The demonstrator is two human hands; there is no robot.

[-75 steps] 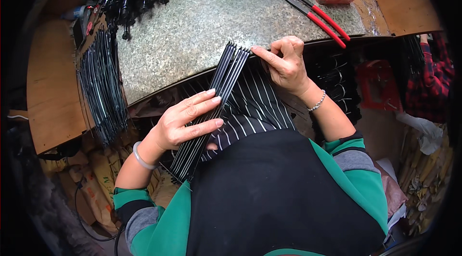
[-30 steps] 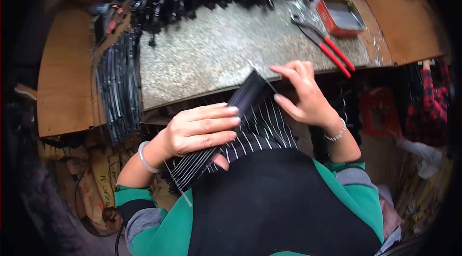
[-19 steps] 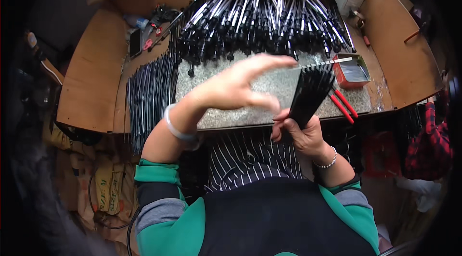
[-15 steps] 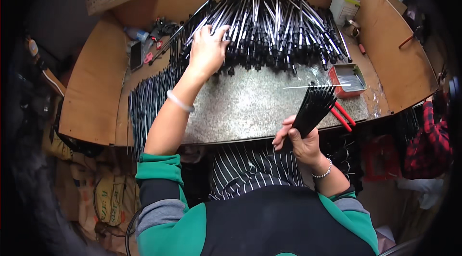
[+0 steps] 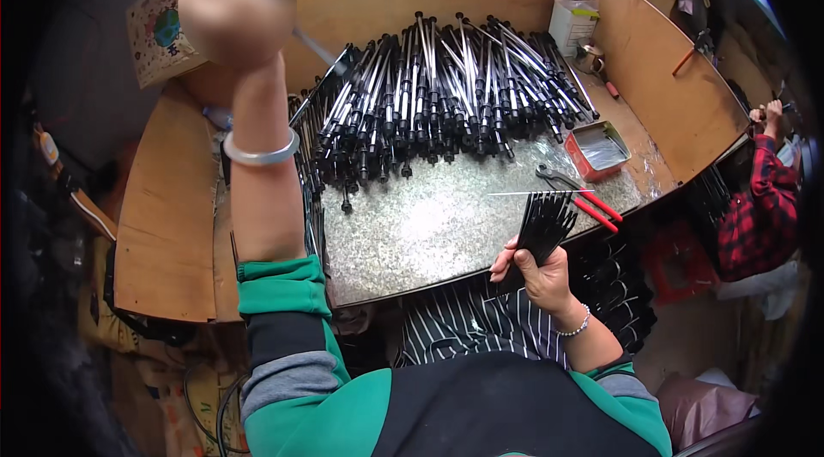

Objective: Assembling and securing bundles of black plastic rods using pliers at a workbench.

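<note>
Printed cardboard box [image 5: 154, 41] far left, white carton [image 5: 571, 24]

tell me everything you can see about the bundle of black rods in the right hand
The bundle of black rods is a fan of thin, dark, metal-looking strips, pinched together at the bottom by the right hand and spreading at the top. It stands tilted over the near edge of the speckled worktop, its tips close to the red-handled pliers.

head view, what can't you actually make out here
- Left hand: motion-blurred, raised close to the camera; its grip on the thin rod cannot be read.
- Bundle of black ribs: lower ends hidden behind the right hand.
- Red tin: contents too small to tell.
- Person in red plaid: cut off by the fisheye rim.
</note>
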